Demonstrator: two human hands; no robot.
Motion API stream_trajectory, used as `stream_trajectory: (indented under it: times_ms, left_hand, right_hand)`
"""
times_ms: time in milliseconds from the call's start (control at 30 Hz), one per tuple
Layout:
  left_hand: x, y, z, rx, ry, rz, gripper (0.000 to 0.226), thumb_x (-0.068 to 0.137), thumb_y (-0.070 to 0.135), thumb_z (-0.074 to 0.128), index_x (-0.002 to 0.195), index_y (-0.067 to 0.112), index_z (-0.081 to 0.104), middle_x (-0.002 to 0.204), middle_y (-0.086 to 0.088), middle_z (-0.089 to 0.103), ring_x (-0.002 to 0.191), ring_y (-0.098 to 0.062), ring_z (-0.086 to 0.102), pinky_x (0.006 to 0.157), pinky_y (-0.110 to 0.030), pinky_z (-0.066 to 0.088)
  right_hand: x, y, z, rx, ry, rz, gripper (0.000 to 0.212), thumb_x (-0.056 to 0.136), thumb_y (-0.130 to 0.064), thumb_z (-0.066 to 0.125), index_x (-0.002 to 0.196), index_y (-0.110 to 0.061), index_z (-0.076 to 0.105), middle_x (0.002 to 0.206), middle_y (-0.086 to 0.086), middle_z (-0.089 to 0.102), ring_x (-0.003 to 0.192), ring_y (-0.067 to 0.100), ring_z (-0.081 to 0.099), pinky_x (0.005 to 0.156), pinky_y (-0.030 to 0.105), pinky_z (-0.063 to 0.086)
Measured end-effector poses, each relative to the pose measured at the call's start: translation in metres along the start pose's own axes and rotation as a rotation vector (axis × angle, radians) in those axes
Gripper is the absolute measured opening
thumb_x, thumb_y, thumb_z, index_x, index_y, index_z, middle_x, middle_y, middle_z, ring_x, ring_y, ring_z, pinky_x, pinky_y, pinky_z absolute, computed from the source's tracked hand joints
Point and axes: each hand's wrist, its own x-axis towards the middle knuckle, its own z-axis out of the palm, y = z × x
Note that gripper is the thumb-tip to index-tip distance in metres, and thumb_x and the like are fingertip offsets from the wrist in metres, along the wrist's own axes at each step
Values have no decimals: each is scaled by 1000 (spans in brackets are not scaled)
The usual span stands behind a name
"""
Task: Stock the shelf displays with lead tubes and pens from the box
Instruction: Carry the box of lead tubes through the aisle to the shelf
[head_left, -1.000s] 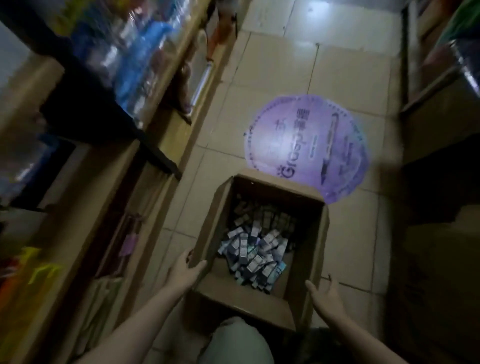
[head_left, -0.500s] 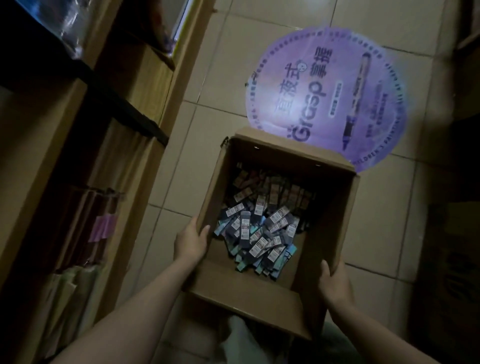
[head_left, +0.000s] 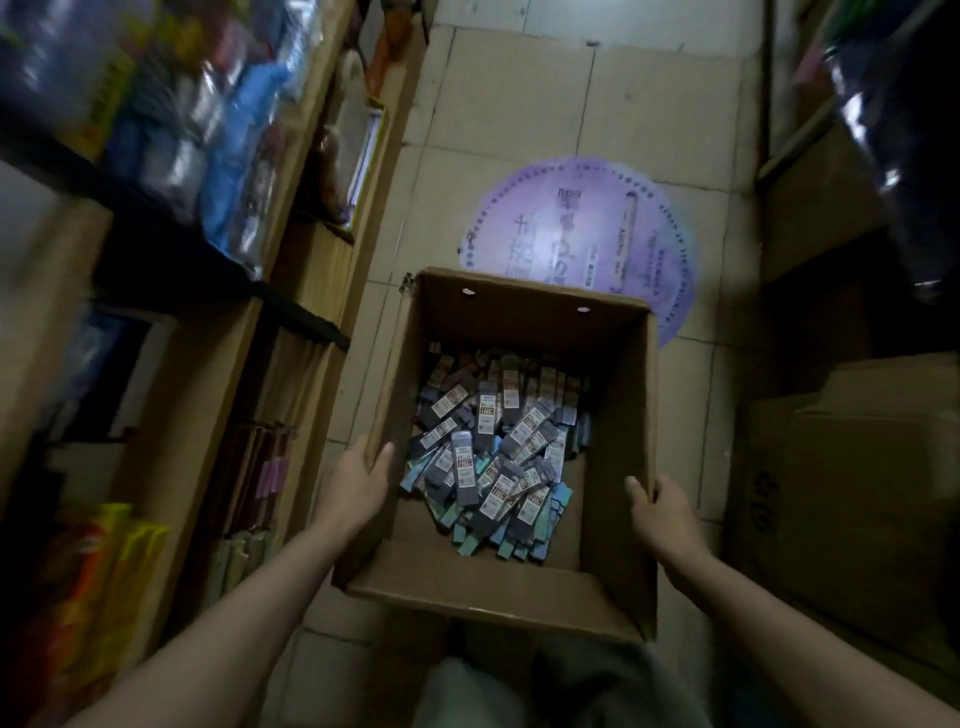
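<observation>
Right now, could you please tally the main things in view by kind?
Open cardboard box: 1
Closed cardboard boxes: 1
Purple floor stickers: 1
Hands on the box walls: 2, left, right
Lead tube packs: heaped, too many to count
Total countable: 5

Tiled floor (head_left: 524, 119) underneath, pale and scuffed. Round purple sticker (head_left: 582, 244) stuck flat on it, just beyond the gripped box (head_left: 530, 306), its near edge hidden behind that box. Closed cartons (head_left: 852, 499) right of the right-hand grip.

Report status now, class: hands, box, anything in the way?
Left hand and right hand gripping cardboard box walls. Lead tube packs piled inside, none picked. Purple floor sticker beyond; aisle open.
</observation>
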Motion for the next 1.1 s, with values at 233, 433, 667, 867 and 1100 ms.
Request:
stream_trajectory:
  times_ms: [233,433,667,867,1100]
  left_hand:
    - [-125,121,-111,41,128,74,39,102,36,42,119,5,59,65,-5,54,52,-12,48,45,-22,33]
    - [-175,198,-168,-9,150,150,50,102,39,40,129,-1,54,107,-26,65,94,-36,64,79,-45,51]
    - [-139,272,-206,-10,165,239,47,102,34,43,116,-9,56,84,-23,62,80,-33,59,65,-38,45]
    - [-64,347,-236,4,128,249,42,101,36,45,124,4,57,73,4,55,65,-11,53,54,-23,40]
    - [30,455,-262,29,81,292,30,101,36,44,86,13,57,62,-1,52,58,-19,54,48,-28,33]
  right_hand:
    - [-135,-79,-145,60,14,-228,20,103,-32,41,104,-16,54,73,5,56,59,16,53,50,27,41]
    - [-192,-124,-220,26,205,-373,15,102,-34,42,102,-25,55,66,2,58,53,14,56,45,25,41]
    - [-183,-186,-252,21,297,-336,26,102,-35,43,83,-21,55,66,-1,57,64,19,58,56,28,40]
    - [-145,-272,-274,64,314,-254,31,100,-32,50,72,-21,56,60,-1,58,57,16,58,51,26,42]
    - [-76,-376,-330,103,357,-230,29,101,-32,47,77,-17,57,61,3,58,52,14,56,43,22,39]
